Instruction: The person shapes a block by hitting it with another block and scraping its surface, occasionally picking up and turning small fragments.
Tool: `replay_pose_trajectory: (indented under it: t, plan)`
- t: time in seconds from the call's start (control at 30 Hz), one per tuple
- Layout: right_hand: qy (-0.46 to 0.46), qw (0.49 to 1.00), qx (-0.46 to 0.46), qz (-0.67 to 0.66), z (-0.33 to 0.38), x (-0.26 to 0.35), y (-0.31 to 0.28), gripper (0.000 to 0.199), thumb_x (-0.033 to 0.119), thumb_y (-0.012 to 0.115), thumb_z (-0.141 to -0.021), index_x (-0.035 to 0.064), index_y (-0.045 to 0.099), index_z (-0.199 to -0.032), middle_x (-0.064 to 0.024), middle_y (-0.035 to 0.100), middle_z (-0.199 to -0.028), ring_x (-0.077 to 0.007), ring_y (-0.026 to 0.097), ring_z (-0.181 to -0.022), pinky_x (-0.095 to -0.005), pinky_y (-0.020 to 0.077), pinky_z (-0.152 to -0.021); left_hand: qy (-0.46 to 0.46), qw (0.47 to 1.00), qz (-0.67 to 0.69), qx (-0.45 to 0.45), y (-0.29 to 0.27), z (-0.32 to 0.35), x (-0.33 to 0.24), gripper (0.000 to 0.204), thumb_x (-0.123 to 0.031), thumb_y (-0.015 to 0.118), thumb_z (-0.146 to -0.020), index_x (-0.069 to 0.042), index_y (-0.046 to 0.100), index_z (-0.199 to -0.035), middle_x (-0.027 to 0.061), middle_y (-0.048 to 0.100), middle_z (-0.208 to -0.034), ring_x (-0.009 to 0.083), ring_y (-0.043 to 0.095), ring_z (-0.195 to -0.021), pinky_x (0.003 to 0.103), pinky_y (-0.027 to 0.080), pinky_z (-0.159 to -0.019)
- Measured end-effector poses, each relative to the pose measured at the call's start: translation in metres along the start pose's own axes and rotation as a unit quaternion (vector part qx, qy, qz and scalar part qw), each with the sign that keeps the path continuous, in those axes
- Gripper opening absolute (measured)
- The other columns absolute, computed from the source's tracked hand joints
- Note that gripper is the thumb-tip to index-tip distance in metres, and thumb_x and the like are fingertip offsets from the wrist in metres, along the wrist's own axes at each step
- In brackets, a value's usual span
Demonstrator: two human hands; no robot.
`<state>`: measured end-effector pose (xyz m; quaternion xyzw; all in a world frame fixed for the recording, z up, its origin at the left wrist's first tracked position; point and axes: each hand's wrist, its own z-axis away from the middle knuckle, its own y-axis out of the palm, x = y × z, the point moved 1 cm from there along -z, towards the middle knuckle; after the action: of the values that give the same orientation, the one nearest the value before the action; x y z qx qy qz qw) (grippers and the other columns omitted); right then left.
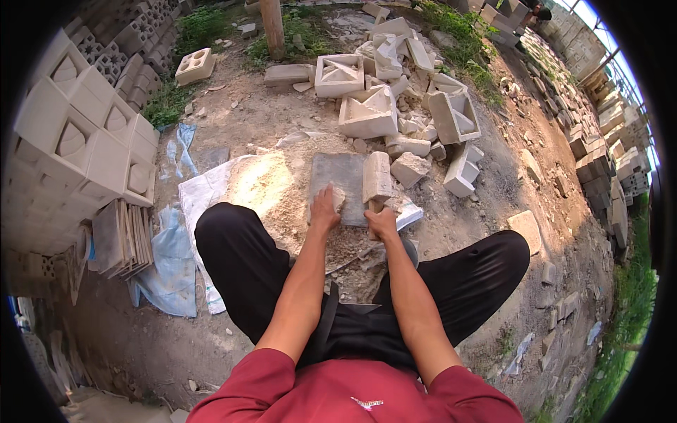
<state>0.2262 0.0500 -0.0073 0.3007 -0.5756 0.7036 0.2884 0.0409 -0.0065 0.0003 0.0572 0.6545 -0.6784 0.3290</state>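
My left hand [324, 209] is closed around a small pale chunk of broken block [338, 199], low over a flat dark grey slab [328, 173]. My right hand [383, 223] grips a short wooden handle [374, 207] at the slab's right edge. Directly beyond that handle is a pale, oblong block-shaped piece [376, 176]; whether the two are joined, I cannot tell. Beige crumbs and powder [261, 185] cover the white sack [204, 187] left of the slab. Another broken lump [410, 169] rests just right of the oblong piece.
Broken hollow blocks [370, 113] are heaped on the dirt beyond the slab. Stacked decorative blocks [92, 134] form a wall at left, with thin boards [127, 236] and a blue sheet [169, 271] nearby. A wooden post [272, 32] stands at the back. More blocks [606, 169] line the right.
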Motion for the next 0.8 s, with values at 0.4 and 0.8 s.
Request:
replay_pose_trajectory:
  t: [0.4, 0.8]
  plan:
    - [-0.051, 0.993, 0.072, -0.075, 0.012, 0.068, -0.010, 0.048, 0.029, 0.071, -0.068, -0.0039, 0.062, -0.102, -0.0262, 0.067, -0.095, -0.0407, 0.065, -0.093, -0.0422, 0.0518, -0.080, 0.039, 0.986, 0.074, -0.141, 0.015, -0.003, 0.013, 0.057, -0.016, 0.078, -0.067, 0.001, 0.056, -0.117, 0.0211, 0.058, -0.108, 0.0388, 0.055, -0.104, 0.042, 0.045, -0.093]
    - [-0.035, 0.997, 0.033, -0.062, 0.010, 0.063, -0.010, 0.049, 0.027, 0.071, -0.069, -0.0042, 0.062, -0.105, -0.0266, 0.067, -0.095, -0.0398, 0.066, -0.093, -0.0415, 0.0524, -0.078, 0.062, 0.990, 0.020, -0.127, 0.011, -0.002, 0.023, 0.052, -0.017, 0.076, -0.070, -0.005, 0.057, -0.117, 0.0138, 0.059, -0.114, 0.0335, 0.056, -0.107, 0.042, 0.047, -0.091]
